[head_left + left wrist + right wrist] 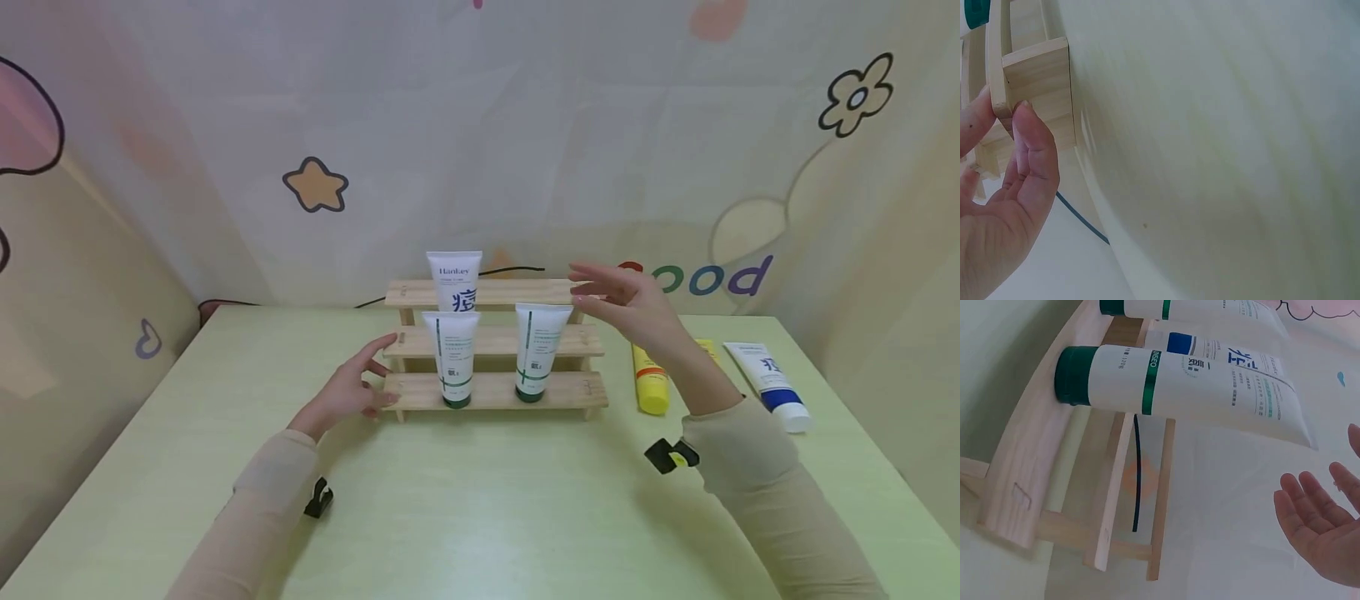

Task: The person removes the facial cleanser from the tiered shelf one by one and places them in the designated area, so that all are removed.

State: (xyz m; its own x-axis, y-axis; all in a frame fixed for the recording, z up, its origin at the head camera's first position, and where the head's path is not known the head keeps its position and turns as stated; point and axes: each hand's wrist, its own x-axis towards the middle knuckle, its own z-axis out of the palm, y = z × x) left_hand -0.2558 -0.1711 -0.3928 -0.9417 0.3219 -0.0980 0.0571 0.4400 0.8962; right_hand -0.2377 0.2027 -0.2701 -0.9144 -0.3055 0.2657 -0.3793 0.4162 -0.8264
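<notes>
- A three-tier pale wooden step stand (495, 392) sits toward the back of the table, its steps rising away from the person.
- The person's left hand (347, 390) is at the stand's left side, its thumb and fingers pinching the end of the lowest step.
- Two white squeeze tubes with dark green caps stand cap-down on that step: a left green-capped tube (456, 358) and a right green-capped tube (542, 350), well apart, both slightly tilted.
- Behind the left one rises a white tube with blue lettering (455, 279), its lower part hidden in the head view.
- The person's right hand (630, 304) hovers near the top of the right green-capped tube, fingers loosely extended, thumb apart, holding nothing; the right wrist view shows a gap between them.
- Right of the stand, a yellow tube with a yellow cap (651, 383) lies on the table.
- Farther right lies a white tube with a blue band and white cap (772, 387).
- All rest on a pale green table (480, 508), before a pale curtain printed with cartoon shapes (525, 150).
</notes>
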